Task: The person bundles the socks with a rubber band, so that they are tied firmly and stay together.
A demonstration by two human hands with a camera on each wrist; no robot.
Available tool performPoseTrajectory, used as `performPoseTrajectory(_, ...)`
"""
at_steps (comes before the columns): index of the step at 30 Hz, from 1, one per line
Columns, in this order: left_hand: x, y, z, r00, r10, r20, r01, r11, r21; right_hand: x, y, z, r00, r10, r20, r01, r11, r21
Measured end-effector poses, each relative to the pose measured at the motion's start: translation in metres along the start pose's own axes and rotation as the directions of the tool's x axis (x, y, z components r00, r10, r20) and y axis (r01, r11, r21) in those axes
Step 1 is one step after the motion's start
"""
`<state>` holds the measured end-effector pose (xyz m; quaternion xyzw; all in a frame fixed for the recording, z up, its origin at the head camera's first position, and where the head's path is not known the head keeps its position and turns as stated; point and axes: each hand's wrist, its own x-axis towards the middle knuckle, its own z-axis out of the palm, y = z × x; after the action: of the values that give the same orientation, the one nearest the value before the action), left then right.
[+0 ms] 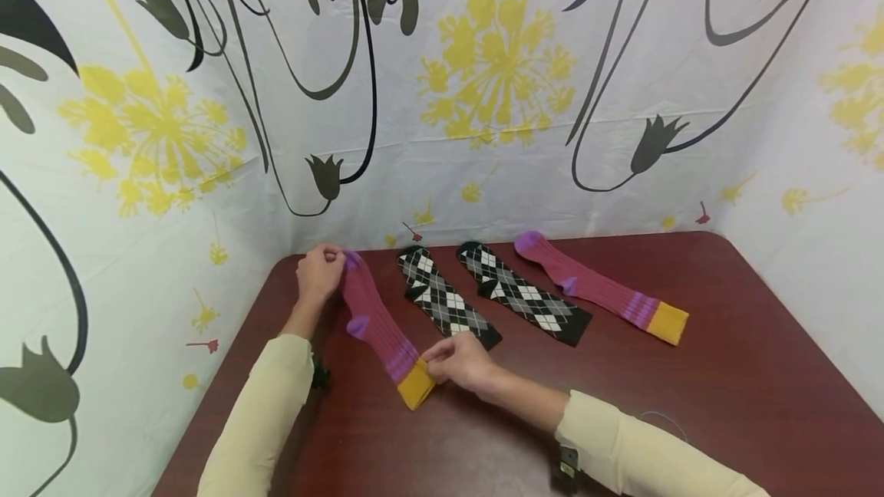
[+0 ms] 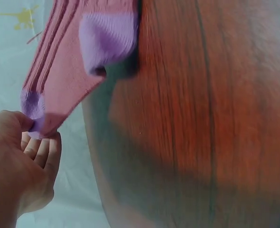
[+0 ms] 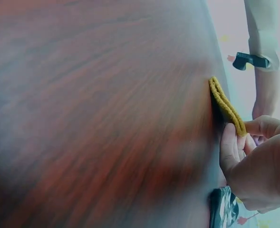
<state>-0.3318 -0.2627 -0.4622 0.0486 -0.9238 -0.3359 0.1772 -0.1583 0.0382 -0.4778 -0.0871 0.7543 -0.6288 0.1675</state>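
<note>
So, ribbed magenta knit sock (image 1: 376, 315) with purple toe and yellow cuff slants out lengthwise near far left corner of dark reddish-brown tabletop (image 1: 732, 374). Left hand (image 1: 321, 274): narrow grip, pinching toe by far edge. Right hand (image 1: 461, 361): pinching cuff, grip narrow too. Also along far edge: black-grey-white argyle sock (image 1: 445, 299), its twin (image 1: 528, 297), second magenta sock (image 1: 605, 286), yellow cuff toward right edge.

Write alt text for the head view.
Left hand pinches the toe, right hand the yellow cuff, of a pink sock; rightward, two argyle socks and a matching pink sock lie on a reddish-brown table.
</note>
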Motion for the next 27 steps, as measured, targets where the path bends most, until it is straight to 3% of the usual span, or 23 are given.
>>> performPoseTrajectory(9, -0.009, 0.003, -0.008, 0.996, 0.064, 0.067, -0.061, 0.997, -0.050, -0.014, 0.001, -0.013, 1.000, 0.000, -0.004, 0.000, 1.000, -0.015)
performPoseTrajectory(19, -0.022, 0.018, -0.015, 0.978, 0.163, 0.130, -0.148, 0.982, -0.114, -0.026, 0.002, -0.037, 0.998, 0.042, -0.052, -0.041, 0.999, 0.023)
performPoseTrajectory(27, -0.033, 0.027, -0.021, 0.959, 0.186, 0.215, -0.140, 0.967, -0.213, -0.037, 0.002, -0.060, 0.994, 0.046, -0.094, -0.041, 0.998, 0.056)
